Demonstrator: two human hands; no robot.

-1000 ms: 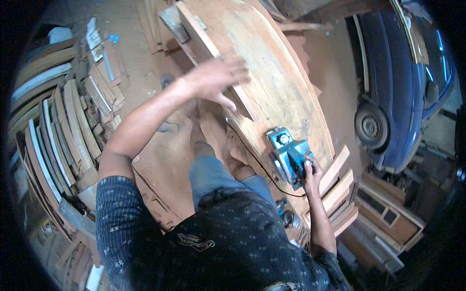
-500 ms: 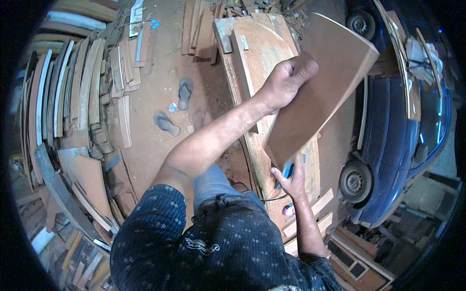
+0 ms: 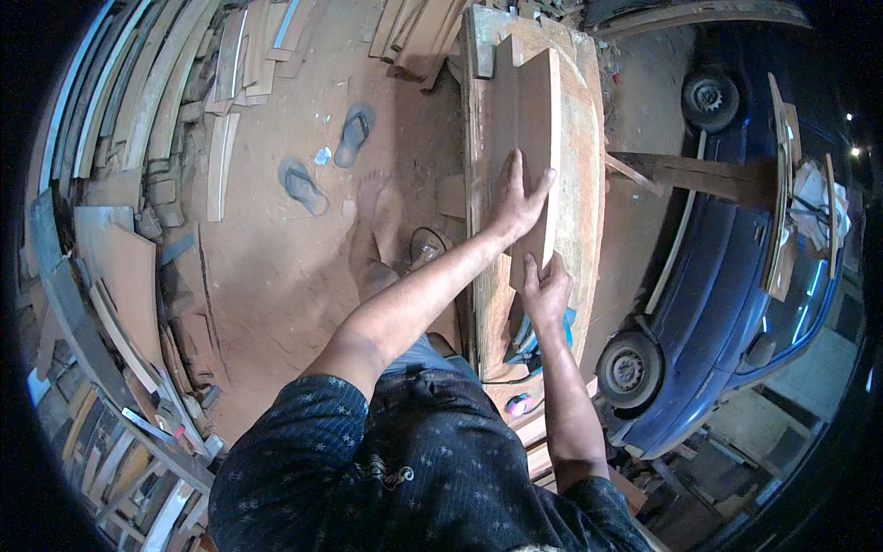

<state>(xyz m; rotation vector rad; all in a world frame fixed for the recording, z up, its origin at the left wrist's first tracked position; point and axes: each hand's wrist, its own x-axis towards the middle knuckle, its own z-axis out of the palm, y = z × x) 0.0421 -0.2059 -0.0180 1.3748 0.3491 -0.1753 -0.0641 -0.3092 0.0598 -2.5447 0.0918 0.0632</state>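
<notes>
As planks (image 3: 152,101) line the dusty floor (image 3: 262,258), a wooden bench (image 3: 583,189) stands between them and a blue vehicle (image 3: 685,313); over it, your left hand (image 3: 521,210) spreads loosely against a brown board (image 3: 533,106), your right hand (image 3: 548,294) closed on its near end.
</notes>
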